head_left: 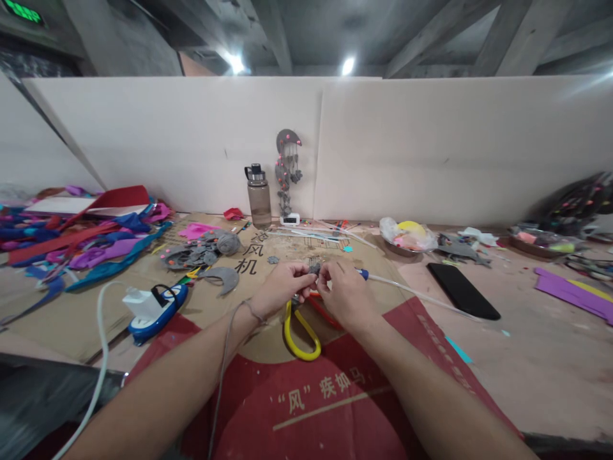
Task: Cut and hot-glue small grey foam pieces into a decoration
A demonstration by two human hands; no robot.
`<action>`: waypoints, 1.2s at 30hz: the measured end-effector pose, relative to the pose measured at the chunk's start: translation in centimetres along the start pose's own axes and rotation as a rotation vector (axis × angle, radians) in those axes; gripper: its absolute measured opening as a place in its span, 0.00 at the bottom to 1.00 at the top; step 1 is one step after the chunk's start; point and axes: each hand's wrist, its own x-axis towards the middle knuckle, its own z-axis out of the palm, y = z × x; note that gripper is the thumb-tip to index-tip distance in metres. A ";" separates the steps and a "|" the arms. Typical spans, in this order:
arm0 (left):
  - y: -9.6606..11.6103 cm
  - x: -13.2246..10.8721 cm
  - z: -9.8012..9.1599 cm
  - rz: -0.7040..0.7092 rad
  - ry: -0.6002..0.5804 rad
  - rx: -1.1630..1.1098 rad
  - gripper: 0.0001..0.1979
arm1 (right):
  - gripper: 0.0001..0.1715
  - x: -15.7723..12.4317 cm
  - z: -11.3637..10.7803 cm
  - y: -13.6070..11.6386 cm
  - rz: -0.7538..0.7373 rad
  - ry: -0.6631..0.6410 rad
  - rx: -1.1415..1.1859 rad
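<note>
My left hand [287,281] and my right hand [345,289] meet above the cardboard, fingertips pinched on a small grey felt piece [314,269]. Its exact shape is partly hidden by the fingers. A thin grey yarn [224,364] loops at my left wrist and trails down along the forearm. Below the hands lie scissors [302,351] with one yellow and one red handle, their blades mostly covered. To the right, a long whitish tube with a blue end [421,294] slants away from my right hand. A small grey felt flower [272,260] rests left of the fingers.
Grey felt pieces [191,252], a crescent [225,278] and a blue-white power strip [158,316] lie left, beside colourful felt strips [105,252]. Behind stand a bottle [260,201] and a hanging moon ornament [288,138]. Rightward are a bowl [405,249] and a black phone [462,291].
</note>
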 end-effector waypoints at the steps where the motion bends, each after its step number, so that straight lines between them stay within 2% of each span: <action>1: -0.1 0.1 0.0 -0.007 -0.002 -0.041 0.11 | 0.06 0.0 0.0 -0.1 0.020 0.001 0.029; 7: -0.4 0.3 -0.8 -0.088 0.071 -0.215 0.12 | 0.05 0.6 -0.5 0.0 0.280 0.004 0.492; 11: -0.6 0.5 -1.1 -0.059 0.084 -0.155 0.13 | 0.10 0.6 -0.3 0.2 0.336 -0.005 0.609; 15: -0.5 0.5 -0.6 0.037 0.112 -0.019 0.11 | 0.22 0.4 0.1 0.3 0.377 -0.054 0.724; 20: -0.1 0.4 -0.4 0.108 0.090 -0.117 0.10 | 0.11 0.4 0.0 0.2 0.353 -0.088 0.779; 26: -0.2 0.5 -1.0 0.092 0.071 -0.483 0.13 | 0.11 0.5 0.4 0.4 0.376 -0.048 0.801; 29: -0.5 0.8 -1.2 0.063 0.099 -0.520 0.14 | 0.10 0.5 0.5 0.7 0.421 -0.041 0.797; 33: -0.9 1.5 -2.0 0.062 0.226 -0.469 0.18 | 0.10 0.4 0.6 0.6 0.474 -0.156 0.835; 34: -1.0 1.6 -2.3 0.076 0.273 -0.469 0.19 | 0.11 0.4 0.5 0.4 0.448 -0.224 0.834; 36: -1.2 2.0 -3.1 0.091 0.358 -0.472 0.19 | 0.14 0.1 0.4 -0.2 0.292 -0.374 0.750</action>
